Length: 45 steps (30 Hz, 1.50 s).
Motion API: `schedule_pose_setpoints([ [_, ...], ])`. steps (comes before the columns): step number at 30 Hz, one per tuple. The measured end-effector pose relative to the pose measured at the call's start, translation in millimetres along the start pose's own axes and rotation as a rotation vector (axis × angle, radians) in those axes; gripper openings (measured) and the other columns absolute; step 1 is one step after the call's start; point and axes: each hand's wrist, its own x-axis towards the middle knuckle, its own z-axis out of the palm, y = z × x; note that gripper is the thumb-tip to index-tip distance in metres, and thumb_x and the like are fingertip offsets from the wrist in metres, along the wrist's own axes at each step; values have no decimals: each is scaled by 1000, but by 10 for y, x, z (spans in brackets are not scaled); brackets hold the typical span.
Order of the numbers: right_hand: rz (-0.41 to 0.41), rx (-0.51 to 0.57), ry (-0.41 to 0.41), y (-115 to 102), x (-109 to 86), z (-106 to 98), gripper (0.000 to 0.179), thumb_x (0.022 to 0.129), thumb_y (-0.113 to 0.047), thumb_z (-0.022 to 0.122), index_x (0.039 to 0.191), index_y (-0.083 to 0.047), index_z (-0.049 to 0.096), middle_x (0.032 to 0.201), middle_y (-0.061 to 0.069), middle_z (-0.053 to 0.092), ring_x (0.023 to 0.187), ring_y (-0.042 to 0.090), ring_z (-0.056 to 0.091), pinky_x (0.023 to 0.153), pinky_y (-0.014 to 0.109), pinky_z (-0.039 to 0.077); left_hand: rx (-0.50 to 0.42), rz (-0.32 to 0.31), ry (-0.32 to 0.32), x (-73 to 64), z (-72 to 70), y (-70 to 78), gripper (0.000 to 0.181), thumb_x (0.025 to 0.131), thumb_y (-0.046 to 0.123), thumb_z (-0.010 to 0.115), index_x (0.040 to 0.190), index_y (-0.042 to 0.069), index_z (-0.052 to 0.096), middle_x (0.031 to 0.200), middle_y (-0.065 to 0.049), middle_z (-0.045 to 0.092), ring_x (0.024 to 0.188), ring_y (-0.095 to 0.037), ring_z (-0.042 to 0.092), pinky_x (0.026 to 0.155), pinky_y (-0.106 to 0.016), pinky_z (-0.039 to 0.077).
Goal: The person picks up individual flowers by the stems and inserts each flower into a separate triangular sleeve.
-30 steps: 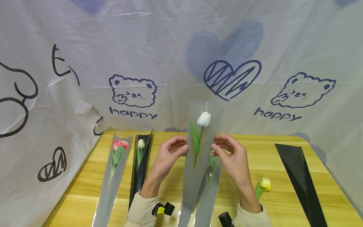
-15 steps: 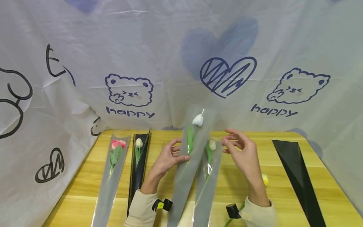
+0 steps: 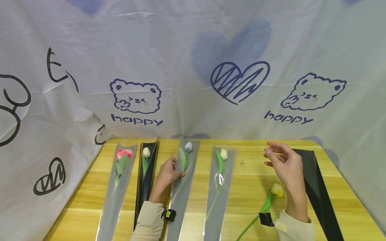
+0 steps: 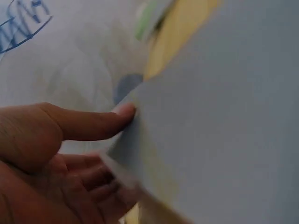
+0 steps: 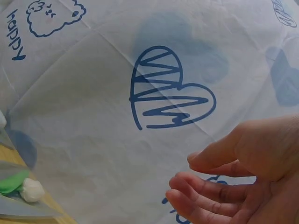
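My left hand (image 3: 168,173) pinches the left edge of a grey translucent flower sleeve (image 3: 181,197) that holds a tulip with a pale bluish-white head (image 3: 188,146). In the left wrist view the thumb and fingers (image 4: 100,125) grip the sleeve's edge. My right hand (image 3: 284,164) hangs over the table's right side, fingers loosely bent and holding nothing, as the right wrist view also shows. Below it lies a loose yellow tulip (image 3: 276,190) with a green stem. Beside the right forearm is a black flower sleeve (image 3: 321,197), partly hidden by the hand.
Left of my left hand lie a black sleeve with a white tulip (image 3: 146,152) and a grey sleeve with a pink tulip (image 3: 124,154). Another grey sleeve with a white tulip (image 3: 223,154) lies mid-table. A printed cloth (image 3: 187,67) hangs behind the wooden table (image 3: 250,180).
My left hand has carried the sleeved tulip left and lowered it beside the black sleeve. My right hand has let go of it and moved right, uncovering the yellow tulip.
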Motion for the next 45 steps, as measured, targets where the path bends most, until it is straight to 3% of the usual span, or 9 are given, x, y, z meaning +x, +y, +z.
schedule_pose_setpoints([
  [4, 0, -45, -6, 14, -21, -52, 32, 103, -15, 65, 130, 0, 64, 109, 14, 65, 84, 0, 67, 71, 21, 58, 178, -15, 23, -20, 16, 31, 45, 82, 16, 89, 114, -5, 64, 89, -14, 62, 76, -26, 60, 63, -38, 52],
  [7, -45, -125, -38, 47, -61, -90, 32, 103, -16, 64, 131, 0, 64, 113, 18, 66, 82, -5, 65, 69, 20, 57, 248, -12, 41, -43, -17, 95, 51, 85, 18, 87, 121, -9, 63, 103, -22, 63, 89, -33, 61, 72, -42, 52],
  [11, -107, -253, -78, 167, -129, -206, 32, 103, -17, 64, 130, 0, 64, 114, 21, 67, 85, 6, 69, 66, 20, 57, 253, 53, 84, -91, -65, 208, 60, 89, 15, 82, 137, -12, 56, 122, -29, 56, 107, -39, 56, 84, -48, 51],
  [15, -91, -391, -69, 340, -221, -441, 29, 103, -15, 64, 127, 1, 65, 110, 21, 69, 86, 24, 72, 62, 21, 56, 175, 193, 43, -142, -46, 330, 42, 93, 10, 76, 129, -9, 64, 109, -23, 63, 97, -34, 61, 78, -46, 53],
  [22, 27, -523, -131, 663, -373, -851, 30, 104, -21, 62, 124, 3, 65, 101, 16, 69, 77, 15, 66, 60, 28, 54, 63, 292, -72, -253, 145, 514, 14, 97, 4, 70, 109, -3, 72, 88, -5, 67, 82, -22, 64, 70, -35, 53],
  [27, 88, -699, -88, 901, -368, -1060, 36, 101, -19, 65, 124, 9, 62, 103, 24, 67, 87, 39, 65, 69, 48, 52, 52, 399, -245, -371, 406, 693, 10, 99, 7, 68, 103, 0, 73, 89, -3, 70, 81, -17, 65, 72, -30, 54],
  [30, 222, -818, -117, 1031, -325, -1178, 52, 98, -20, 67, 134, 15, 52, 118, 40, 54, 99, 54, 56, 75, 60, 49, 35, 397, -323, -416, 526, 725, 9, 100, 8, 67, 102, 2, 74, 89, -1, 70, 80, -14, 63, 71, -27, 53],
  [37, 487, -905, -273, 1299, -257, -1305, 65, 95, -32, 74, 120, 23, 50, 104, 42, 47, 90, 52, 53, 69, 57, 49, -28, 361, -322, -380, 477, 650, 11, 99, 6, 67, 104, -2, 74, 89, -4, 69, 78, -17, 63, 68, -27, 52],
  [45, 531, -897, -211, 1379, -214, -1385, 60, 91, -32, 78, 110, 20, 54, 96, 37, 54, 87, 50, 55, 67, 55, 49, -67, 344, -301, -317, 329, 613, 13, 99, 6, 67, 107, -3, 72, 91, -9, 71, 77, -17, 64, 67, -28, 53],
])
